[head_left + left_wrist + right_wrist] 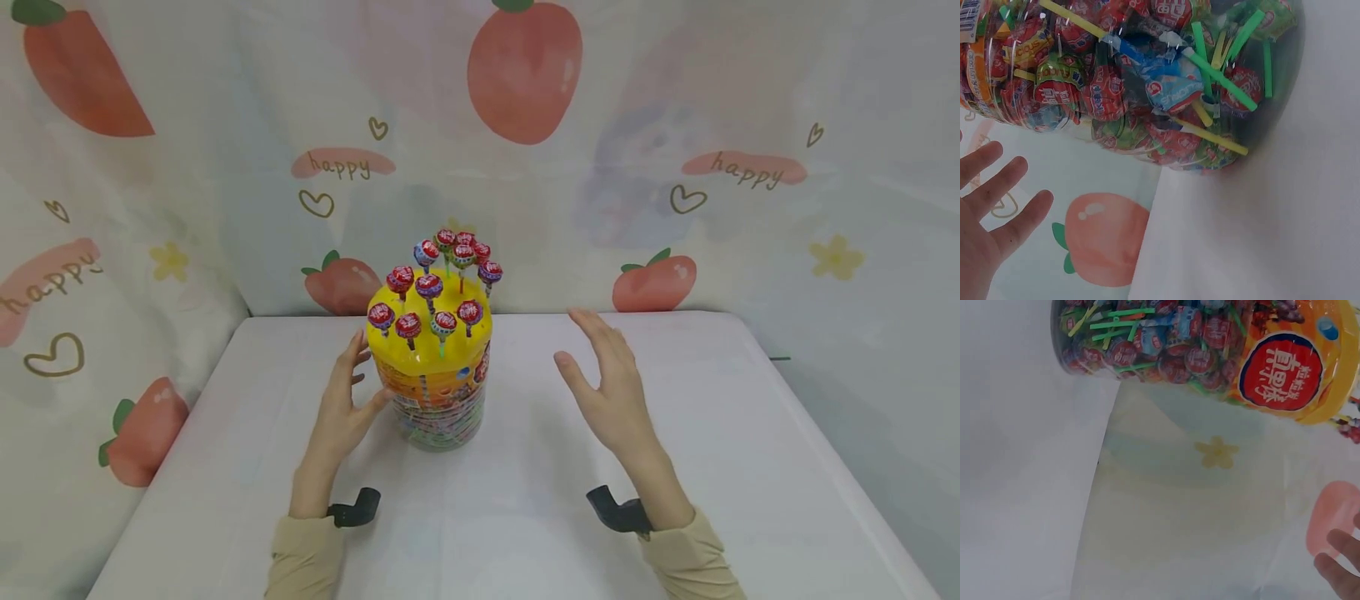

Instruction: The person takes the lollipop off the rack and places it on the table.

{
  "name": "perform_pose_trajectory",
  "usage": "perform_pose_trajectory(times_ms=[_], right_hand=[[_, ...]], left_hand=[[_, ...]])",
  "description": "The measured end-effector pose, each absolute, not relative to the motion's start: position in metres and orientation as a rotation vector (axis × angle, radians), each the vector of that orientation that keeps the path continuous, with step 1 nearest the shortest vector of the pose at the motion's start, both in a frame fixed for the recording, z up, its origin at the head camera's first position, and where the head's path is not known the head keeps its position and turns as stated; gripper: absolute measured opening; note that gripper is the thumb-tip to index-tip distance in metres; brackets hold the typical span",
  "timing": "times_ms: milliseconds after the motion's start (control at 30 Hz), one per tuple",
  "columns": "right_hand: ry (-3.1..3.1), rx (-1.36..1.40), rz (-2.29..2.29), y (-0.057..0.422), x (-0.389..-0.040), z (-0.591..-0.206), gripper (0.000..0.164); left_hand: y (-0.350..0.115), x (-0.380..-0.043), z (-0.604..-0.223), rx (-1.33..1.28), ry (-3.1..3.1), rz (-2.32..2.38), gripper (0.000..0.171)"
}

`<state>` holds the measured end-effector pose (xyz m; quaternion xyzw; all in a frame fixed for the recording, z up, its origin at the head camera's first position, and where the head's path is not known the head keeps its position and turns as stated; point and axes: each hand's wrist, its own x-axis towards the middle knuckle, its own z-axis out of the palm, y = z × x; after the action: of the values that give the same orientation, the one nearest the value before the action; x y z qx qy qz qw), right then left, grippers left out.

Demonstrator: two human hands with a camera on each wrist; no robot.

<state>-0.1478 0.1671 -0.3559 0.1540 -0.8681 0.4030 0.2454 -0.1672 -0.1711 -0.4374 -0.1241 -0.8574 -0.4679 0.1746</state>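
A clear plastic jar (442,421) full of wrapped lollipops stands on the table. Its yellow lid (408,357) carries several lollipops (429,287) upright, sticks down. My left hand (341,421) is at the jar's left side, thumb toward the front and fingers spread; whether it touches the jar I cannot tell. In the left wrist view, its fingers (1013,231) are spread below the jar's wall. Well to the right of the jar, my right hand (613,400) hovers with fingers extended, holding nothing. The right wrist view shows the jar's orange label (1282,372) and some right fingertips (1335,575).
A white-covered table (525,517) runs back to a hanging cloth (510,200) printed with strawberries, hearts and "happy". Black wrist mounts (618,510) project inward from both forearms. The jar stands left of the table's middle, toward the back.
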Motion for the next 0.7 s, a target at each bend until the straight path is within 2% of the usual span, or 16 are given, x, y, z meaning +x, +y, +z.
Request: perform_pose_trajectory(times_ms=[133, 400, 700], right_hand=[[-2.324, 0.433, 1.146, 0.161, -0.146, -0.353, 0.054], [-2.170, 0.541, 1.208, 0.147, -0.147, -0.343, 0.052], [-2.079, 0.623, 1.257, 0.133, -0.144, -0.331, 0.050]], left_hand=[[-0.168, -0.167, -0.442, -0.348, -2.353, -1.428, 0.086], [-0.150, -0.151, -0.421, -0.288, -2.283, -1.547, 0.077], [-0.146, -0.148, -0.427, -0.215, -2.278, -1.550, 0.075]])
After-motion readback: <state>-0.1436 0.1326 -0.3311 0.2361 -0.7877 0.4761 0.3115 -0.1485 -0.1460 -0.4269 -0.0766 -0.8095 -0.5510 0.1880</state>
